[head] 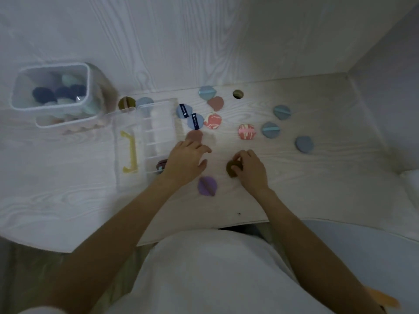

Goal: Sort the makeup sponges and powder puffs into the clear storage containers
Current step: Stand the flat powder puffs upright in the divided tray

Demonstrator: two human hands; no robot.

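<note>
Several round powder puffs lie scattered on the pale desk (294,177): blue ones, pink marbled ones (212,120), a mauve one (215,103) and a purple one (207,186). My right hand (250,169) is closed on a brown puff (233,168) at the desk's middle. My left hand (184,159) hovers with fingers spread beside the flat clear divided box (156,132), partly covering a dusky pink puff (194,135). A dark puff (161,165) sits in the box's nearest slot. At the far left, a tall clear container (52,87) holds several sponges.
The flat box's lid, with a yellow handle (130,152), lies open to its left. A round cable hole (238,94) sits near the back wall. A brown puff (126,103) and a blue one (145,102) rest behind the box. Walls close in behind and on the right.
</note>
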